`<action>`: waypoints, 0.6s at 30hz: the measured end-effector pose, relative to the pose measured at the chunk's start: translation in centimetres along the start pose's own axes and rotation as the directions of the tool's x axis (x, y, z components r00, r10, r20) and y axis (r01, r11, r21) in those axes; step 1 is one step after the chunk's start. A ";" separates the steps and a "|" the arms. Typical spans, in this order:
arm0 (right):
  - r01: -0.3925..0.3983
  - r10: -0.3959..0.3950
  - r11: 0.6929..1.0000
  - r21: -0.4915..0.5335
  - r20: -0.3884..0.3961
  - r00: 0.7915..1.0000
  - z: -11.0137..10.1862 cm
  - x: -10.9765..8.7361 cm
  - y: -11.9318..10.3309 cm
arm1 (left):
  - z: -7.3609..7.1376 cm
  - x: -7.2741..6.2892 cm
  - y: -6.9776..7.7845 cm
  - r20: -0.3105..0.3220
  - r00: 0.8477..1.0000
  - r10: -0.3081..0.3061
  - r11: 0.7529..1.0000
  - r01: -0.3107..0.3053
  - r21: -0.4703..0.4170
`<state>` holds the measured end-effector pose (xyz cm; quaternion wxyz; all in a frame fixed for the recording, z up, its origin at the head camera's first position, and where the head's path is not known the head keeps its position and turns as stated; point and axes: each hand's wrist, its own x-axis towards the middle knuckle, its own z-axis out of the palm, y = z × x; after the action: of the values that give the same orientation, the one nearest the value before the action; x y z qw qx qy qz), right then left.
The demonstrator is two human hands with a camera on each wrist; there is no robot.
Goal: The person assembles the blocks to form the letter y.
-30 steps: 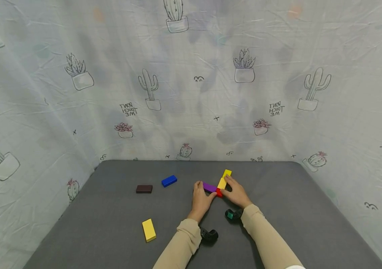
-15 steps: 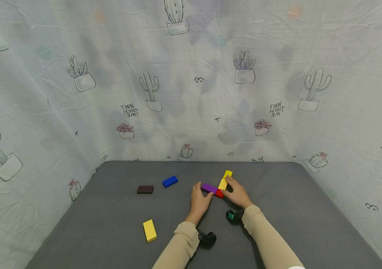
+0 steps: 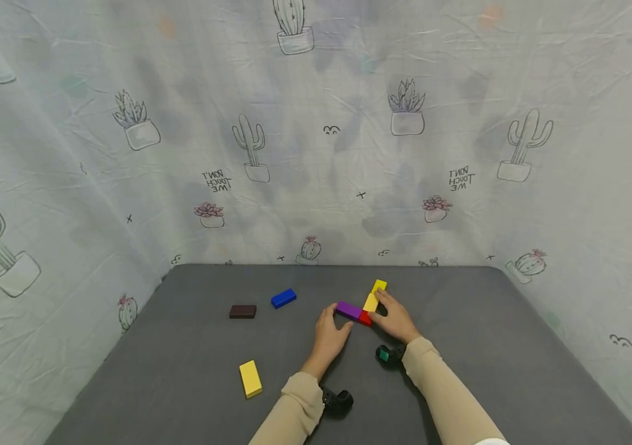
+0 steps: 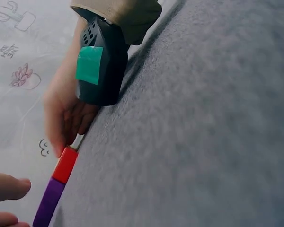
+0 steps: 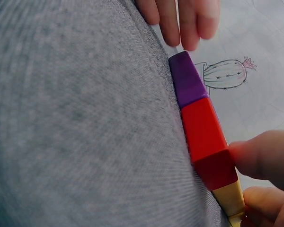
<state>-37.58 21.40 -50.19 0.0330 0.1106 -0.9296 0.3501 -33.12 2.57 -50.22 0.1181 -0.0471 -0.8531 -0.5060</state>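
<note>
A purple block and a red block lie end to end on the table. From the red one, two yellow blocks run away toward the back, forming a bent row. My right hand rests at the row's right side, its thumb touching the red block and its fingers beside the yellow ones. My left hand is spread around the purple block's left end, thumb and fingers parted; the right wrist view shows its fingertips just off that end.
Left of my hands lie a blue block, a dark brown block and, nearer me, a separate yellow block. The grey table ends at a patterned cloth. A black wrist device hangs below each wrist.
My left hand has drawn back to the left and toward me, its thumb moving off the purple and red blocks. My right hand has hardly moved. The view shifted slightly.
</note>
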 end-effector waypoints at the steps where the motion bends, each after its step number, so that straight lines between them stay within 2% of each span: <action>1: -0.001 0.001 1.000 0.002 0.001 1.000 0.0 0.0 0.0 | -0.3 -0.1 0.0 0.006 1.000 0.007 1.000 -0.007 0.002; 8: 0.007 -0.007 1.000 -0.007 0.004 1.000 -0.1 0.2 0.0 | -2.6 -0.7 0.2 0.029 0.999 0.046 0.999 -0.046 0.008; 12: 0.012 -0.012 1.000 -0.010 0.026 1.000 -0.1 0.1 0.2 | -4.3 -1.1 0.3 0.025 0.996 0.089 0.996 -0.090 0.029; 15: 0.009 -0.009 1.000 0.005 0.036 0.999 0.0 0.1 0.3 | -5.9 -1.5 0.3 0.028 0.993 0.113 0.992 -0.114 0.046; 18: 0.012 -0.012 1.000 0.004 0.037 0.999 0.1 0.1 0.4 | -7.7 -2.2 0.2 0.051 0.992 0.114 0.988 -0.118 0.103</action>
<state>-37.82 21.58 -50.54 0.0177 0.1225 -0.9288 0.3494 -29.78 -4.02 -47.03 0.1304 -0.1018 -0.8770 -0.4511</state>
